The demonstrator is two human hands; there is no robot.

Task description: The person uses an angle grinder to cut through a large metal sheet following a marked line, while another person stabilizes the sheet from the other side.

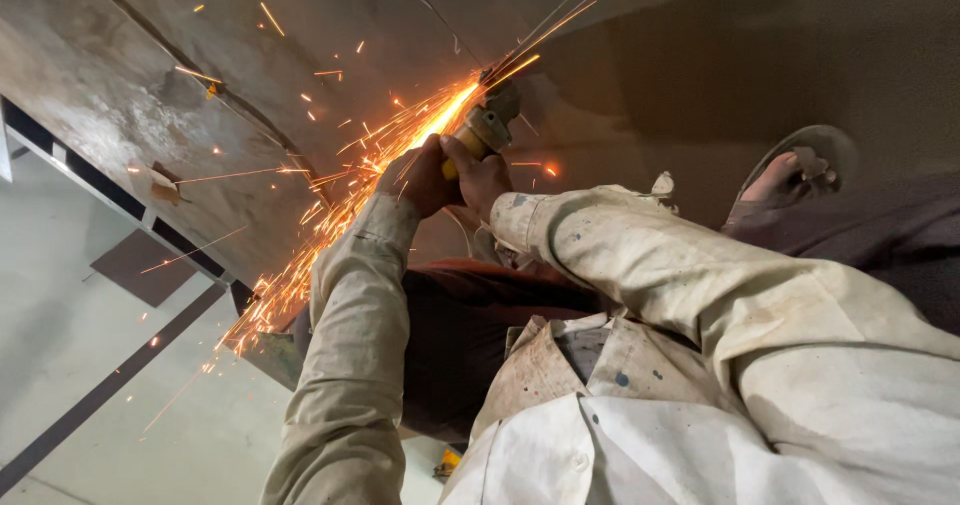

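Note:
Both of my hands hold a small angle grinder (491, 123) against a large grey metal sheet (330, 25). My left hand (417, 175) wraps the tool's body from the left, and my right hand (481, 178) grips it from the right, beside a yellow part of the handle. The disc end touches the sheet, and a dense stream of orange sparks (350, 195) sprays from it down to the lower left. Both arms wear stained beige sleeves. The disc itself is mostly hidden by glare.
My foot in a sandal (792, 173) rests on the sheet at the right. The sheet's edge (130, 200) runs diagonally at the left above a pale tiled floor (90, 365) with a dark stripe. A small yellow object (447, 462) lies low in view.

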